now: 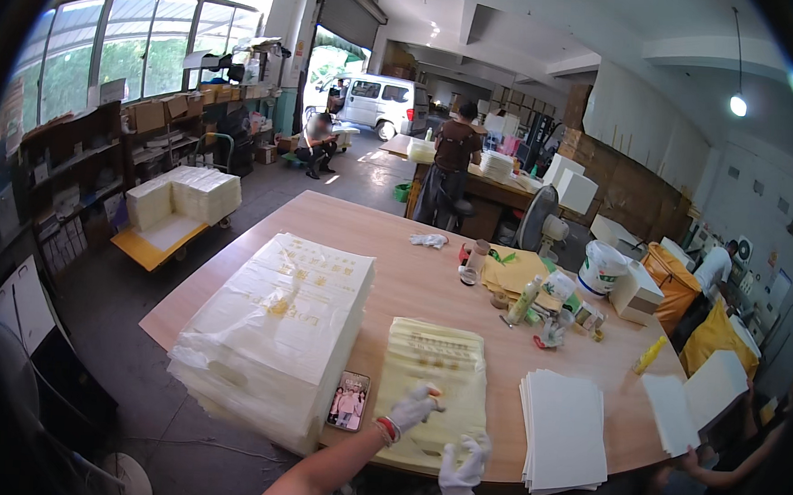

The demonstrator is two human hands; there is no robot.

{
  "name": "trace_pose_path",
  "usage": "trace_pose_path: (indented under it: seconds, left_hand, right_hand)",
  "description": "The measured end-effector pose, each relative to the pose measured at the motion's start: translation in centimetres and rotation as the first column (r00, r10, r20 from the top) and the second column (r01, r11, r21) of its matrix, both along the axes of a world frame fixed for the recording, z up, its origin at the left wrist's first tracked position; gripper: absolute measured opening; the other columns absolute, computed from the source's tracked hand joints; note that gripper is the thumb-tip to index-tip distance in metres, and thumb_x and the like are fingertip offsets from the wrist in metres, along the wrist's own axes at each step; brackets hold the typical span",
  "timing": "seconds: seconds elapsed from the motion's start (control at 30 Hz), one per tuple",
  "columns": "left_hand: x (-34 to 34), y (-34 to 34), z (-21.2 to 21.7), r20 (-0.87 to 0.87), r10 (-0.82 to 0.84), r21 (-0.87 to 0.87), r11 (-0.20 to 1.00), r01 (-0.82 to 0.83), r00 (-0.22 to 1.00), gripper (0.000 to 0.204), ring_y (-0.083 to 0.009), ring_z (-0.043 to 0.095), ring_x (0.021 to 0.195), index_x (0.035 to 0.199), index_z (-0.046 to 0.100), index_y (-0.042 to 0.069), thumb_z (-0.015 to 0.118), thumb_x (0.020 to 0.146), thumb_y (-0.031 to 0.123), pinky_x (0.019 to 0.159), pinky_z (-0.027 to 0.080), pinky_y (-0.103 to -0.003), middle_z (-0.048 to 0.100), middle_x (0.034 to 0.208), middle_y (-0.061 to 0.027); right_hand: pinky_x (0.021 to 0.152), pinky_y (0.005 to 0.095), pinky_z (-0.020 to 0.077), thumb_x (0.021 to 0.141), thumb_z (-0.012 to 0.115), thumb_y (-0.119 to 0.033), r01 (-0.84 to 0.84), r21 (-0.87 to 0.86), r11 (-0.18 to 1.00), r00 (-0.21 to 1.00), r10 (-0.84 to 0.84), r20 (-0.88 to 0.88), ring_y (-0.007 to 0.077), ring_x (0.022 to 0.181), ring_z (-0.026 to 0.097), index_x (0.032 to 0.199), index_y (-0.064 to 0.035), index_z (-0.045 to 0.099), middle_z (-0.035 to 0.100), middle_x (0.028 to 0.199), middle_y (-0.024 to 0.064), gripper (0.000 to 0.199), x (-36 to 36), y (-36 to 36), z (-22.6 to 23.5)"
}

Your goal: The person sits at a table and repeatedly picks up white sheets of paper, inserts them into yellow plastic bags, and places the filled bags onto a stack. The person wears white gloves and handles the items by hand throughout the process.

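Observation:
My left hand wears a white glove and rests with spread fingers on a stack of pale yellow printed bags lying on the wooden table. My right hand, also gloved, touches the near edge of the same stack with its fingers apart. A phone with a lit screen lies just left of my left hand. Further left is a tall stack of clear-wrapped printed bags. A pile of white sheets sits to the right of my right hand.
Bottles, tape and a white bucket clutter the table's far right. Another person's hand holds white sheets at the right. A person stands at a far bench; another sits by the doorway. A loaded cart stands left.

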State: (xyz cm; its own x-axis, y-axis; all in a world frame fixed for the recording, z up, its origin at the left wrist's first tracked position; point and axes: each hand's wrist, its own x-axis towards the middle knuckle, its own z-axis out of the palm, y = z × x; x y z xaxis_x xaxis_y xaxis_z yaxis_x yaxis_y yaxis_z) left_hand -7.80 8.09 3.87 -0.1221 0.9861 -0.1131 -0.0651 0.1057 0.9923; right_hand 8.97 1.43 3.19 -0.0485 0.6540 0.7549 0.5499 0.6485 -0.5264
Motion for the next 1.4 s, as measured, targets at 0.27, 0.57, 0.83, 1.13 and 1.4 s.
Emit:
trace_pose_path:
  seconds: [0.27, 0.57, 0.83, 1.13, 1.4]
  left_hand:
    - [0.2, -2.5, 7.1, -0.240, -0.099, 0.282, 0.945, 0.167, 0.966, 0.037, -0.0121, 0.056, 0.070, 0.119, 0.047, 0.002, 0.053, 0.084, 0.010, 0.060, 0.047, -0.026, 0.063, 0.089, -0.0064]
    - [1.4, -8.8, 6.8, -0.692, 0.440, 0.616, 0.774, 0.149, 0.573, 0.055, -0.0312, 0.054, 0.099, 0.118, 0.048, -0.001, 0.070, 0.067, 0.004, 0.082, 0.044, -0.039, 0.057, 0.103, -0.0150]
    - [6.7, -15.2, 6.2, -0.458, 0.232, 0.577, 0.812, 0.088, 0.858, 0.027, -0.0255, 0.061, 0.086, 0.098, 0.059, 0.005, 0.065, 0.072, -0.001, 0.077, 0.048, -0.034, 0.061, 0.094, -0.0121]
    - [17.2, -11.5, -2.6, 0.862, -0.042, -0.310, 0.745, 0.590, 0.506, 0.051, -0.0158, 0.052, 0.105, 0.128, 0.042, 0.009, 0.053, 0.089, 0.041, 0.091, 0.043, -0.032, 0.048, 0.127, -0.0061]
    - [10.6, -13.7, -0.1, -0.114, -0.659, -0.269, 0.741, 0.616, 0.743, 0.068, -0.0216, 0.055, 0.103, 0.137, 0.032, 0.008, 0.058, 0.075, 0.021, 0.088, 0.044, -0.037, 0.053, 0.117, -0.0097]
  right_hand:
    - [0.087, 0.0410, 0.0423, 0.083, 0.059, -0.022, 0.198, -0.540, 0.818, 0.708, 0.262, 0.656, 0.0343, 0.103, 0.053, 0.109, -0.0036, 0.053, 0.057, 0.107, 0.0193, 0.033, -4.0, 4.3, -4.7]
    - [0.098, 0.0425, 0.0355, 0.076, 0.067, -0.029, 0.268, -0.164, 0.949, 0.768, -0.108, 0.631, 0.0385, 0.115, 0.044, 0.125, -0.0058, 0.044, 0.048, 0.123, 0.0213, 0.060, 14.9, -1.7, 0.6]
    - [0.085, 0.0417, 0.0463, 0.073, 0.067, -0.048, 0.278, -0.550, 0.788, 0.870, 0.037, 0.492, 0.0345, 0.101, 0.057, 0.133, -0.0101, 0.037, 0.059, 0.111, 0.0166, 0.077, 28.5, 3.3, -0.7]
    - [0.063, 0.0419, 0.0462, 0.082, 0.058, -0.025, -0.137, -0.254, 0.957, 0.801, 0.258, 0.541, 0.0307, 0.071, 0.057, 0.084, -0.0122, 0.061, 0.060, 0.078, 0.0113, 0.014, 20.1, -4.4, 5.0]
    - [0.077, 0.0348, 0.0518, 0.094, 0.043, -0.041, -0.656, -0.628, 0.420, 0.660, -0.085, -0.747, 0.0182, 0.095, 0.058, 0.110, -0.0035, 0.055, 0.060, 0.105, 0.0075, 0.042, 24.7, -8.6, -2.4]
